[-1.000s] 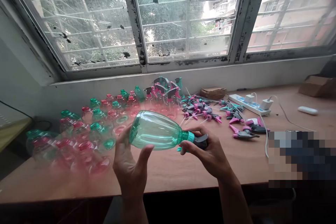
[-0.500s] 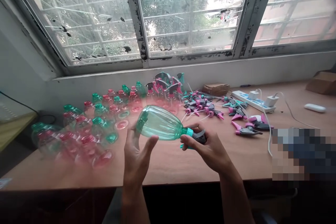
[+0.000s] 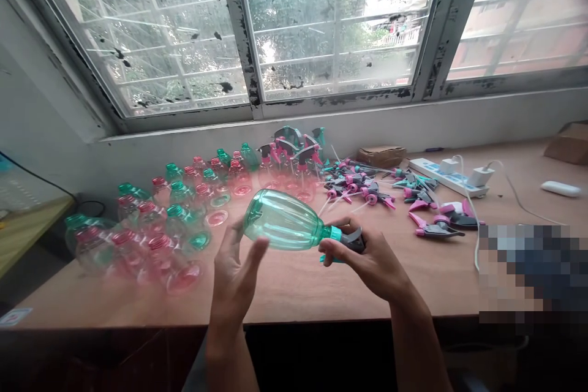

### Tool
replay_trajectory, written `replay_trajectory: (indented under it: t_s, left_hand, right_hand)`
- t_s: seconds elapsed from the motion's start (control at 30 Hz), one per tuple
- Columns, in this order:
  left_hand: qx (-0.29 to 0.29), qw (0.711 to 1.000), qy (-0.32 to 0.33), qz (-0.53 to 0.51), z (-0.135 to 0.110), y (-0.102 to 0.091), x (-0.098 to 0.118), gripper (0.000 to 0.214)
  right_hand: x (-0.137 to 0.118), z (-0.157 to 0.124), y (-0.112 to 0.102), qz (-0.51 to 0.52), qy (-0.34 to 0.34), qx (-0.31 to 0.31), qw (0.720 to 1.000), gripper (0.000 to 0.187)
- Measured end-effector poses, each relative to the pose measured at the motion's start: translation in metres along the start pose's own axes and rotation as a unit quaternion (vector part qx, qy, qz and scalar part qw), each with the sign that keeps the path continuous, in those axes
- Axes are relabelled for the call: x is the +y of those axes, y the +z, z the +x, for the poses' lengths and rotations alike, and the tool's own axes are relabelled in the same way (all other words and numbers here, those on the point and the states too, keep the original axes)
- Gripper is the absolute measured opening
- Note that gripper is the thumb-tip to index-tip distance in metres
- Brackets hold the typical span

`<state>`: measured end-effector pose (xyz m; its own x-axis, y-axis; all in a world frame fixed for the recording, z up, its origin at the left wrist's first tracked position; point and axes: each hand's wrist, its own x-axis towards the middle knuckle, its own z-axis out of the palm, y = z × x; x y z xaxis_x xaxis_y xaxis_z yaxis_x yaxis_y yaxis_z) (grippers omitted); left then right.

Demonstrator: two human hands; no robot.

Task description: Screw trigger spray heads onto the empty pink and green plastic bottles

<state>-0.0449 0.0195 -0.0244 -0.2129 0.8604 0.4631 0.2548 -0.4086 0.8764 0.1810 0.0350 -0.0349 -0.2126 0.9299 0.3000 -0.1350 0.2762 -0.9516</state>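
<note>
A clear green spray bottle (image 3: 285,220) lies sideways in the air above the table, its base to the left. My right hand (image 3: 367,257) is closed round the dark grey and teal trigger head (image 3: 351,239) at the bottle's neck. My left hand (image 3: 236,269) is at the base, thumb and fingers spread apart; the fingers are partly hidden behind the base, and the thumb stands off just below it. Several loose pink-grey and teal-grey trigger heads (image 3: 353,184) with tubes lie in a pile behind my right hand.
On the left stand several pink and green bottles without heads (image 3: 158,245). Bottles with trigger heads (image 3: 294,153) stand at the back near the window. A power strip (image 3: 448,176) with plugs and cables, a cardboard box (image 3: 567,144) and a white device (image 3: 560,188) are on the right.
My left hand has shifted slightly left and its thumb has come away from the bottle. The bottle and my right hand appear slightly further right as the view shifts.
</note>
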Motion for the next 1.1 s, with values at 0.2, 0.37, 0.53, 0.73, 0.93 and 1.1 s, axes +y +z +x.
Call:
replay_trajectory:
  t_s: [0.2,0.37,0.53,0.73,0.93,1.1]
  left_hand:
    - [-0.031,0.997,0.043,-0.055,-0.005,-0.002,-0.001,0.042]
    - [-0.052,0.998,0.038,0.013,-0.006,0.001,0.000,0.051]
    - [0.028,1.000,-0.009,0.008,-0.007,0.008,0.005,0.061]
    - [0.011,0.999,0.050,0.012,-0.007,0.013,0.013,0.056]
    - [0.032,0.999,0.043,0.013,-0.011,0.016,0.021,0.054]
    - [0.042,0.999,0.014,-0.013,-0.011,0.017,0.019,0.048]
  right_hand:
    - [0.002,0.002,-0.002,0.125,0.004,0.003,0.992,0.023]
    - [0.006,0.006,-0.007,0.146,-0.044,0.053,0.987,0.021]
    - [0.001,0.002,-0.003,0.050,-0.058,0.042,0.996,0.022]
    - [0.001,0.002,-0.001,0.107,-0.046,0.051,0.992,0.020]
    - [0.000,0.002,-0.003,0.100,-0.084,0.071,0.989,0.020]
    - [0.003,-0.001,-0.004,0.019,-0.112,0.078,0.990,0.025]
